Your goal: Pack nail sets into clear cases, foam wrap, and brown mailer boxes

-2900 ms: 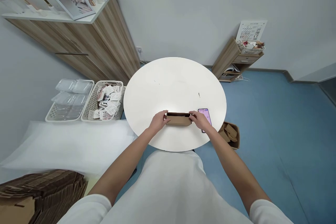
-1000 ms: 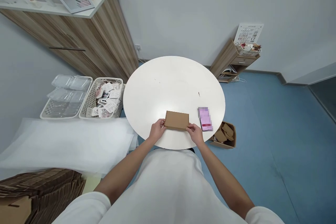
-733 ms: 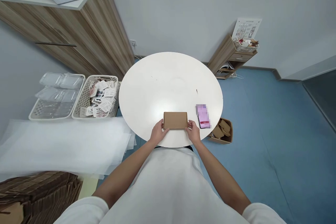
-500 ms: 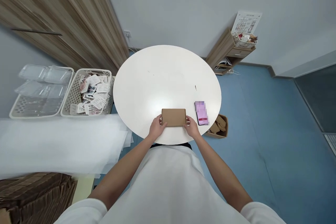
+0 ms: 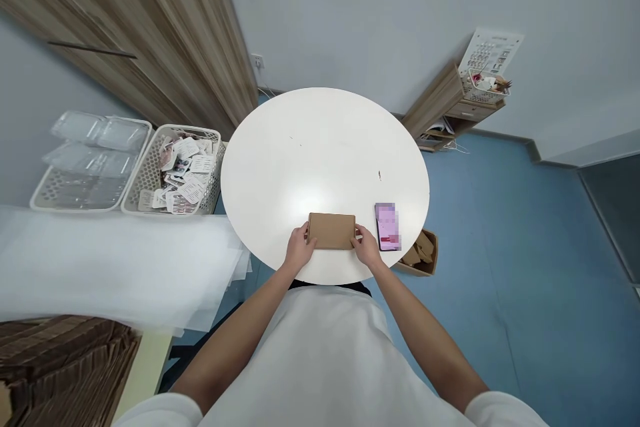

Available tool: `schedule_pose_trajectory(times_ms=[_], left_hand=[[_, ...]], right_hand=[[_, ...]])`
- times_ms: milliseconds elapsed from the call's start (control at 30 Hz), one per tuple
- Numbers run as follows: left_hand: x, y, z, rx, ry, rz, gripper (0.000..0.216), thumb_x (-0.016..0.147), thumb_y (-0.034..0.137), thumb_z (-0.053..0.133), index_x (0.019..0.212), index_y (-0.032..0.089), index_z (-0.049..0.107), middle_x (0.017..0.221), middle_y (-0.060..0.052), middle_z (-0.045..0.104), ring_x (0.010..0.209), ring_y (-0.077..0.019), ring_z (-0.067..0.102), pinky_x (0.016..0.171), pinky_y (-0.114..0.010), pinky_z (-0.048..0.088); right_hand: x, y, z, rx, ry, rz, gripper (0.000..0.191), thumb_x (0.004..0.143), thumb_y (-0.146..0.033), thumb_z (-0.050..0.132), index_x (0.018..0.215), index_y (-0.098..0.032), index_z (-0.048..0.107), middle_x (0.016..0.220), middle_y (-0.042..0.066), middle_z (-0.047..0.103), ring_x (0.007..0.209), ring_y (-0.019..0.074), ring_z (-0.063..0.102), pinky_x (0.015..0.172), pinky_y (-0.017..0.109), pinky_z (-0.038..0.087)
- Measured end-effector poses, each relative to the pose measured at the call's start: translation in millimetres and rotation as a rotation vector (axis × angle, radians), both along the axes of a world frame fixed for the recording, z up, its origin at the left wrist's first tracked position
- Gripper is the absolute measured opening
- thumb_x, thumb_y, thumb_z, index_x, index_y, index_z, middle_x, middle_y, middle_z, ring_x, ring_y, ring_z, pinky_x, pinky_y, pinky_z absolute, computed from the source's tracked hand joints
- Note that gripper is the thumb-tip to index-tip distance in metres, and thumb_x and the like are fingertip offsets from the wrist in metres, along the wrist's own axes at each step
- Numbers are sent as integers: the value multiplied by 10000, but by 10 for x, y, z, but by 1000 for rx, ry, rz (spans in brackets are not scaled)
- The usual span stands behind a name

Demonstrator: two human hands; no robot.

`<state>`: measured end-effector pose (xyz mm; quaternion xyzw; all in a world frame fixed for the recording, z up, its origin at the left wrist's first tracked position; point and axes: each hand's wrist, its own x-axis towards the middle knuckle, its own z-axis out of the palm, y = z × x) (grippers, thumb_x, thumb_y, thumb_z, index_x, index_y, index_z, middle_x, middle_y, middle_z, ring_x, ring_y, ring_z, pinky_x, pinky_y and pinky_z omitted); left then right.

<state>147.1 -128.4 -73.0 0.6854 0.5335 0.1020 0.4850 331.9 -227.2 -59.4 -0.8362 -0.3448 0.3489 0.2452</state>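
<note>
A small closed brown cardboard box (image 5: 332,231) lies flat near the front edge of the round white table (image 5: 320,140). My left hand (image 5: 300,247) grips its left end, thumb on the near corner and fingers along the side. At the opposite end my right hand (image 5: 366,245) holds the box the same way, with the fingertips partly hidden behind the side. A phone (image 5: 387,227) with a lit pink screen, partly blurred out, rests on the table just right of my right hand.
Left of the table are a white basket of printed cards (image 5: 183,173), a basket of clear plastic packs (image 5: 95,160) and white sheets (image 5: 110,267). Folded cardboard (image 5: 65,367) is stacked below them. An open carton (image 5: 423,255) sits on the floor at right; a small cabinet (image 5: 450,107) stands behind.
The view has turned slightly, shifting the surroundings in the picture. Both hands keep their hold on the box, which stays closed at the table's front.
</note>
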Motion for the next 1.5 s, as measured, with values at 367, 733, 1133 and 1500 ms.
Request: schedule_pose_trajectory(times_ms=[367, 733, 1133, 1500], left_hand=[[640, -339, 625, 223, 35, 156, 618, 757, 345, 526, 1319, 239, 292, 1111, -89, 317, 1121, -229, 367, 883, -360, 420], [2648, -1321, 754, 65, -102, -463, 630, 782, 430, 497, 1320, 217, 247, 1190, -117, 350, 1066, -214, 434, 739, -302, 480], [4118, -2110, 582, 139, -94, -1007, 736, 727, 543, 522, 1324, 198, 265, 1405, -145, 227, 1302, -347, 129, 1004, -523, 198], [2717, -1377, 661, -75, -51, -868, 499, 788, 434, 475, 1222, 192, 427, 1231, -116, 494, 1035, -222, 546, 743, -321, 492]], right_hand=[[299, -372, 326, 334, 197, -121, 559, 734, -207, 470, 1280, -239, 357, 1044, 63, 497, 697, 110, 525, 682, 285, 488], [1797, -2026, 350, 402, -12, -690, 451, 720, -335, 533, 1142, -179, 502, 1038, 95, 549, 739, 145, 532, 697, 318, 482], [2398, -2953, 181, 359, -282, -937, 663, 735, -366, 526, 1323, -192, 273, 1365, 127, 323, 1232, 235, 330, 937, 398, 369], [1666, -2414, 13, 270, 34, -749, 548, 764, -311, 461, 1285, -210, 323, 1260, 111, 452, 878, 166, 586, 755, 332, 471]])
